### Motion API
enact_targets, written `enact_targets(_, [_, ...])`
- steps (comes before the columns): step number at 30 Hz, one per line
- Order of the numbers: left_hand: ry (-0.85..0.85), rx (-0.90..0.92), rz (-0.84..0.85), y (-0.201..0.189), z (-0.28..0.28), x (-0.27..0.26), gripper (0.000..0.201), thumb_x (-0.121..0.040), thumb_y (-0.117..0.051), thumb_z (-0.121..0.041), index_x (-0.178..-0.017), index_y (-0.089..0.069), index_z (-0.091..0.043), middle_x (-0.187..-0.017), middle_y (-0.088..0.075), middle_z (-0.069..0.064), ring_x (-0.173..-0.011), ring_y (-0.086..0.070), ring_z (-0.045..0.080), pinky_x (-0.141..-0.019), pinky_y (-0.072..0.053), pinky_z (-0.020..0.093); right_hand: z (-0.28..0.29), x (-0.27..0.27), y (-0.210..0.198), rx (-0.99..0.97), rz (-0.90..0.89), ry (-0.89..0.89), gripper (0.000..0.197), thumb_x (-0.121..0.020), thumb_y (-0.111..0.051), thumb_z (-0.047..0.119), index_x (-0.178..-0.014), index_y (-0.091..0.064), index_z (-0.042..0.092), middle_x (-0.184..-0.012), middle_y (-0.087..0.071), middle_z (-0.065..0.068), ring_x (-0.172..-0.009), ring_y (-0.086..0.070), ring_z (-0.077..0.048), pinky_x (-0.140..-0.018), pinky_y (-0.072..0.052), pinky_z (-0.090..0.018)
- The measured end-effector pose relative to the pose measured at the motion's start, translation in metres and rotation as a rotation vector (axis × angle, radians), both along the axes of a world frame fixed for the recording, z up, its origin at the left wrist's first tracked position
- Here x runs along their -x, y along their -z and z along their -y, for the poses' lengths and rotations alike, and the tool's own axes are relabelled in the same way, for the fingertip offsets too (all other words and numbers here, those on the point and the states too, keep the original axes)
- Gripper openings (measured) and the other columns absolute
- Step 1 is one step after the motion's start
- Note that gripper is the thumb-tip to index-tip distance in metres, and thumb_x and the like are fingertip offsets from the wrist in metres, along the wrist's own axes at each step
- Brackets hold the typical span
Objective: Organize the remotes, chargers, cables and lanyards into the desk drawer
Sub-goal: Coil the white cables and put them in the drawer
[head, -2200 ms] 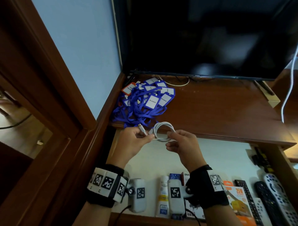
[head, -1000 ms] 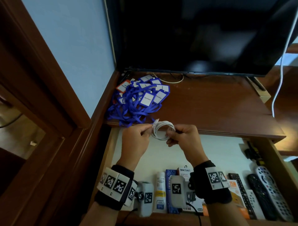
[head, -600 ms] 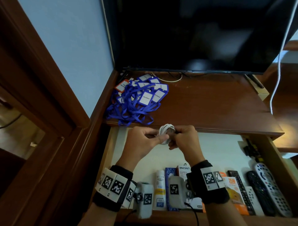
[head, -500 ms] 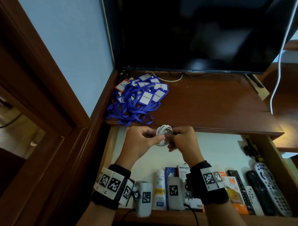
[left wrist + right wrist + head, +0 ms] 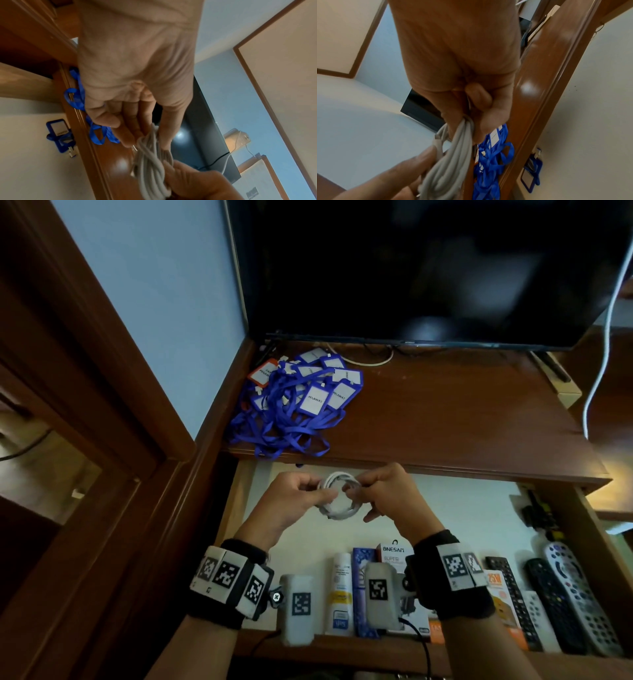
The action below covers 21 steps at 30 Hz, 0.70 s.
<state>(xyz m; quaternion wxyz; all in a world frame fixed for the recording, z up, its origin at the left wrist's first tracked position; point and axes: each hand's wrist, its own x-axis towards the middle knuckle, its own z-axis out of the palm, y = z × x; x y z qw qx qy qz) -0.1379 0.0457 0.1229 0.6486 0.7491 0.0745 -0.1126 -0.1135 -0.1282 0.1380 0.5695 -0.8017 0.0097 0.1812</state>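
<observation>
A white cable point(image 5: 337, 498) wound into a small coil hangs over the open drawer point(image 5: 479, 508), held between both hands. My left hand point(image 5: 294, 501) pinches its left side point(image 5: 150, 159) between thumb and fingers. My right hand point(image 5: 380, 494) grips the right side point(image 5: 453, 151) with curled fingers. A heap of blue lanyards point(image 5: 298, 405) with badge holders lies on the desk top point(image 5: 445, 419) at the back left, just behind the hands. One blue badge holder point(image 5: 59, 132) lies in the drawer under the desk edge. Several remotes point(image 5: 561, 594) lie at the drawer's right.
Boxed chargers and tubes point(image 5: 359, 587) line the drawer's front edge. A dark TV point(image 5: 428, 268) stands at the back of the desk. A white cord point(image 5: 603, 344) hangs at the right. A wooden door frame point(image 5: 102, 354) and wall close off the left side.
The loose cable end in my left hand has been wound into the coil, which is tighter now. Both hands have come closer together and sunk slightly over the drawer.
</observation>
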Motion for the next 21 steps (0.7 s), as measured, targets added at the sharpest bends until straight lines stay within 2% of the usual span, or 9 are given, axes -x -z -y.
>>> enact_targets(2, [0.039, -0.004, -0.051, 0.0, -0.002, -0.001, 0.003, -0.082, -0.073, -0.011, -0.084, -0.072, -0.01, -0.062, -0.066, -0.006, -0.049, -0.052, -0.004, -0.053, -0.038, 0.009, 0.0, 0.001, 0.0, 0.019, -0.012, -0.056, 0.01, -0.081, -0.066, -0.003, -0.083, -0.076, 0.001, -0.048, -0.062, 0.008, -0.043, -0.054, -0.001, -0.045, -0.05, -0.025])
enact_targets(3, [0.054, 0.002, -0.081, -0.001, -0.004, -0.001, 0.001, -0.081, -0.073, -0.012, -0.08, -0.073, -0.012, -0.062, -0.065, -0.003, -0.049, -0.049, 0.0, -0.053, -0.036, 0.012, -0.001, 0.0, -0.001, 0.027, -0.016, -0.08, 0.011, -0.082, -0.065, -0.003, -0.085, -0.076, 0.0, -0.049, -0.062, 0.009, -0.043, -0.054, -0.001, -0.044, -0.048, -0.024])
enact_targets(6, [0.082, 0.079, -0.172, 0.003, -0.01, -0.004, 0.004, -0.075, -0.077, -0.016, -0.071, -0.075, -0.015, -0.067, -0.062, 0.005, -0.064, -0.043, 0.015, -0.059, -0.032, 0.022, 0.0, -0.001, -0.002, 0.042, -0.023, -0.14, 0.012, -0.083, -0.063, -0.003, -0.087, -0.075, -0.001, -0.045, -0.058, 0.012, -0.037, -0.046, -0.001, -0.042, -0.043, -0.022])
enact_targets(9, [0.041, 0.238, -0.224, 0.008, -0.01, -0.007, 0.012, -0.065, -0.075, -0.017, -0.074, -0.074, -0.011, -0.065, -0.06, 0.002, -0.062, -0.048, 0.011, -0.063, -0.034, 0.022, 0.002, -0.004, 0.0, -0.018, -0.032, -0.129, 0.012, -0.084, -0.065, 0.0, -0.088, -0.076, 0.002, -0.045, -0.057, 0.01, -0.036, -0.037, -0.004, -0.042, -0.042, -0.023])
enact_targets(11, [0.021, 0.27, -0.218, 0.01, -0.005, -0.009, 0.011, -0.07, -0.073, -0.013, -0.08, -0.071, -0.008, -0.064, -0.058, -0.001, -0.06, -0.047, 0.007, -0.063, -0.034, 0.021, 0.003, -0.007, 0.004, -0.058, -0.035, -0.089, 0.012, -0.085, -0.066, 0.003, -0.087, -0.076, 0.006, -0.046, -0.058, 0.009, -0.037, -0.038, -0.004, -0.044, -0.043, -0.024])
enact_targets(14, [-0.067, 0.201, -0.172, 0.012, 0.001, -0.013, 0.004, -0.081, -0.07, -0.009, -0.084, -0.071, -0.011, -0.063, -0.058, -0.006, -0.061, -0.044, 0.008, -0.061, -0.032, 0.021, 0.005, -0.011, 0.011, -0.085, -0.042, -0.075, 0.013, -0.089, -0.065, 0.012, -0.082, -0.076, 0.009, -0.051, -0.06, 0.002, -0.041, -0.039, -0.007, -0.045, -0.046, -0.026])
enact_targets(17, [-0.21, 0.085, -0.034, 0.017, 0.002, -0.02, 0.011, -0.081, -0.071, -0.007, -0.091, -0.072, -0.01, -0.063, -0.061, -0.01, -0.054, -0.048, -0.002, -0.056, -0.037, 0.011, 0.012, -0.016, 0.02, -0.116, -0.07, -0.057, 0.016, -0.09, -0.066, 0.021, -0.083, -0.075, 0.01, -0.063, -0.065, -0.007, -0.045, -0.04, -0.012, -0.05, -0.046, -0.029])
enact_targets(19, [-0.283, 0.036, 0.019, 0.025, -0.002, -0.024, 0.017, -0.08, -0.073, -0.004, -0.097, -0.072, -0.005, -0.075, -0.068, -0.003, -0.062, -0.056, -0.002, -0.065, -0.044, 0.012, 0.019, -0.021, 0.026, -0.137, -0.086, 0.01, 0.015, -0.089, -0.068, 0.023, -0.087, -0.075, 0.01, -0.065, -0.065, -0.008, -0.046, -0.042, -0.013, -0.051, -0.046, -0.029])
enact_targets(21, [-0.324, -0.056, 0.027, 0.036, -0.01, -0.026, 0.015, -0.078, -0.075, -0.003, -0.092, -0.072, -0.006, -0.077, -0.068, 0.001, -0.065, -0.058, 0.002, -0.07, -0.047, 0.018, 0.027, -0.027, 0.033, -0.143, -0.106, 0.062, 0.016, -0.089, -0.068, 0.022, -0.087, -0.074, 0.007, -0.065, -0.064, -0.009, -0.046, -0.043, -0.015, -0.052, -0.045, -0.03])
